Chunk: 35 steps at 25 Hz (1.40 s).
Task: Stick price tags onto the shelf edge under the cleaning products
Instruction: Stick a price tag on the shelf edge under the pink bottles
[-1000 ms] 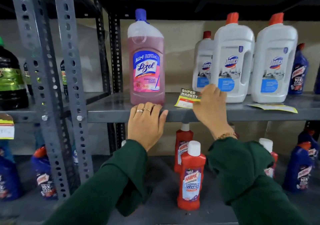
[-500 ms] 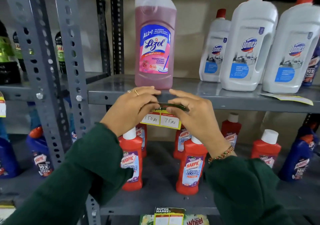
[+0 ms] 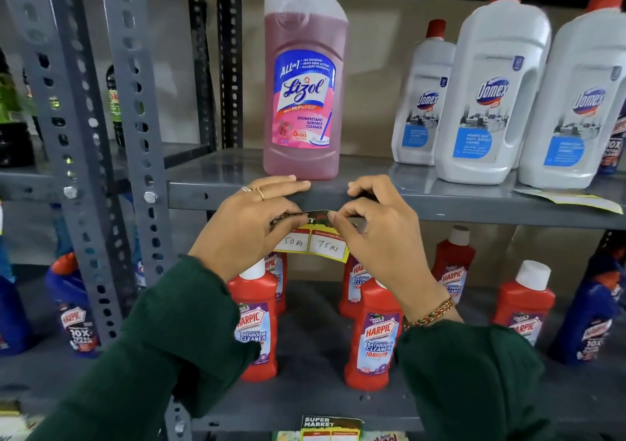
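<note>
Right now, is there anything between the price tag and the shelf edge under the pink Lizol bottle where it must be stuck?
Nothing visible stands in the way. Both hands, left and right, hold the price tag at the shelf edge, right below the Lizol bottle. The edge there looks bare.

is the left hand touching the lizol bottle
Apart. The head view shows the left hand on the shelf edge, fingertips ending just short of the Lizol bottle, with grey shelf visible between them.
</note>
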{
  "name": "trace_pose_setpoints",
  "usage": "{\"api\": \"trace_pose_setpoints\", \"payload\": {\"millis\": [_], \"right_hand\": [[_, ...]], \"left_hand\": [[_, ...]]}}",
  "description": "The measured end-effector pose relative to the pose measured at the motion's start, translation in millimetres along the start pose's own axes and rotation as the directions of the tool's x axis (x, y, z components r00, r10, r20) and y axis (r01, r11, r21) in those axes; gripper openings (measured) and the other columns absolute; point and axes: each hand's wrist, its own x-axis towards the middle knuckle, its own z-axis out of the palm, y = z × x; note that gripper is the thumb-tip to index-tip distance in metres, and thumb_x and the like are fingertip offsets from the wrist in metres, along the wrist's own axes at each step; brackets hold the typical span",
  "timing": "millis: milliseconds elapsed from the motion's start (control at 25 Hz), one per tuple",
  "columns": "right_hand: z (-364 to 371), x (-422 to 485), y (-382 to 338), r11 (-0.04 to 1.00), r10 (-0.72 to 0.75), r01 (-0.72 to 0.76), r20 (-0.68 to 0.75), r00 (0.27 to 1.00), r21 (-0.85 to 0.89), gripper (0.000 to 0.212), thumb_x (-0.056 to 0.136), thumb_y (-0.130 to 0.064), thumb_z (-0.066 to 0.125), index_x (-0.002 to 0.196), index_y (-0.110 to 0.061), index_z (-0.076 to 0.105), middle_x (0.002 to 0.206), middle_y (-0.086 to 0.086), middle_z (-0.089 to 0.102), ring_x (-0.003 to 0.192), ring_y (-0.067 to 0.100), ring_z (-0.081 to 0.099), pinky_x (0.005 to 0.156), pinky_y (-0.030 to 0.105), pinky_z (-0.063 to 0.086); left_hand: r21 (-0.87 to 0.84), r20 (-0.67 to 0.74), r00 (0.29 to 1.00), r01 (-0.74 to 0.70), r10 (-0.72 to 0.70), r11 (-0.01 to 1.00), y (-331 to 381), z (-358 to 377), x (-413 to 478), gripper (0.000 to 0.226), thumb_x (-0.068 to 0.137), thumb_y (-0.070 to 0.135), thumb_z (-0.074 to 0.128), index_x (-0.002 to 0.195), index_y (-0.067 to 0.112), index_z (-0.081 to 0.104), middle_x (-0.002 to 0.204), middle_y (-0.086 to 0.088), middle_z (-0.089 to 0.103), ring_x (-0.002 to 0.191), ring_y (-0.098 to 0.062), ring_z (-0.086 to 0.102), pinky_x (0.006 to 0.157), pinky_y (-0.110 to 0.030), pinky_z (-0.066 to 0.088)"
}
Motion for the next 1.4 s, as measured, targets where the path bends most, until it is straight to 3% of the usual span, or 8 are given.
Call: {"api": "trace_pose_setpoints", "payload": {"millis": [240, 440, 600, 960, 1080, 1160, 1280, 1400], "right_hand": [[3.8, 4.9, -6.4, 0.997, 0.073, -0.073, -0.040, 0.997, -0.014, 0.013, 0.072, -0.013, 0.072, 0.064, -0.005, 0.065, 0.091, 0.007, 0.056, 0.077, 0.018, 0.056, 0.063, 0.031, 0.050], [6.2, 7.6, -9.8, 0.994, 0.099, -0.101, -0.046, 0.994, -0.040, 0.014, 0.071, -0.014, 0.071, 0.062, -0.005, 0.065, 0.088, 0.006, 0.055, 0.073, 0.017, 0.054, 0.061, 0.027, 0.044], [3.7, 12.0, -10.0, 0.988, 0.157, -0.155, -0.071, 0.985, 0.024, 0.015, 0.074, -0.017, 0.069, 0.064, -0.007, 0.065, 0.089, 0.005, 0.055, 0.068, 0.011, 0.051, 0.059, 0.019, 0.037], [13.5, 8.2, -8.6, 0.992, 0.119, -0.125, -0.158, 0.980, -0.023, 0.013, 0.080, -0.018, 0.067, 0.077, -0.007, 0.062, 0.093, 0.011, 0.056, 0.075, 0.006, 0.048, 0.062, 0.004, 0.028], [14.3, 6.0, -8.7, 0.996, 0.086, -0.089, -0.181, 0.980, -0.004, 0.015, 0.080, -0.017, 0.067, 0.084, -0.005, 0.061, 0.095, 0.014, 0.058, 0.080, 0.011, 0.052, 0.065, 0.010, 0.037], [13.9, 5.1, -7.4, 0.995, 0.097, -0.101, -0.183, 0.978, -0.011, 0.024, 0.081, -0.021, 0.066, 0.096, -0.005, 0.058, 0.101, 0.015, 0.060, 0.092, 0.020, 0.056, 0.073, 0.024, 0.047], [19.5, 3.8, -6.0, 0.987, 0.105, -0.127, -0.199, 0.974, -0.102, 0.036, 0.082, -0.036, 0.060, 0.101, -0.006, 0.056, 0.105, 0.014, 0.063, 0.110, 0.028, 0.052, 0.096, 0.038, 0.039], [29.0, 4.7, -6.1, 0.969, 0.092, -0.136, -0.207, 0.974, -0.205, 0.046, 0.083, -0.049, 0.053, 0.103, -0.008, 0.056, 0.098, 0.012, 0.067, 0.099, 0.028, 0.058, 0.102, 0.041, 0.033]], "left_hand": [[0.039, -0.197, 0.979, -0.042, 0.049, 0.998, 3.0, 13.8, -3.8, 0.018, 0.086, 0.016, 0.061, 0.085, 0.001, 0.070, 0.108, -0.011, 0.068, 0.105, -0.021, 0.059, 0.095, -0.033, 0.045], [0.039, -0.301, 0.954, 0.011, 0.002, 0.999, 6.2, 21.8, -2.6, 0.009, 0.083, 0.008, 0.066, 0.082, 0.000, 0.069, 0.101, -0.013, 0.071, 0.099, -0.020, 0.062, 0.092, -0.033, 0.048], [-0.014, -0.349, 0.936, 0.051, -0.053, 0.999, 9.4, 22.7, 0.9, 0.010, 0.085, 0.006, 0.062, 0.082, -0.002, 0.067, 0.094, -0.013, 0.072, 0.093, -0.020, 0.064, 0.088, -0.030, 0.049], [0.051, -0.429, 0.899, 0.116, -0.083, 0.992, 11.9, 29.7, 3.1, 0.009, 0.085, 0.006, 0.064, 0.088, -0.001, 0.069, 0.093, -0.013, 0.072, 0.087, -0.022, 0.066, 0.082, -0.029, 0.051], [0.092, -0.428, 0.902, 0.108, -0.059, 0.990, 10.3, 31.3, 4.3, 0.012, 0.085, 0.005, 0.064, 0.094, -0.002, 0.069, 0.101, -0.015, 0.071, 0.090, -0.025, 0.066, 0.086, -0.030, 0.049], [0.198, -0.381, 0.925, 0.078, 0.003, 0.977, 9.2, 33.0, 4.2, 0.017, 0.087, 0.005, 0.060, 0.100, -0.001, 0.067, 0.108, -0.015, 0.069, 0.094, -0.027, 0.065, 0.089, -0.033, 0.048], [0.234, -0.393, 0.919, 0.059, 0.039, 0.971, 8.7, 35.8, 5.3, 0.017, 0.088, 0.008, 0.056, 0.098, 0.001, 0.068, 0.105, -0.013, 0.070, 0.098, -0.027, 0.063, 0.090, -0.038, 0.048], [0.212, -0.439, 0.896, 0.175, -0.066, 0.962, 10.6, 37.4, 8.6, 0.017, 0.090, 0.017, 0.056, 0.092, 0.006, 0.069, 0.100, -0.009, 0.072, 0.104, -0.027, 0.060, 0.098, -0.041, 0.038]]}}
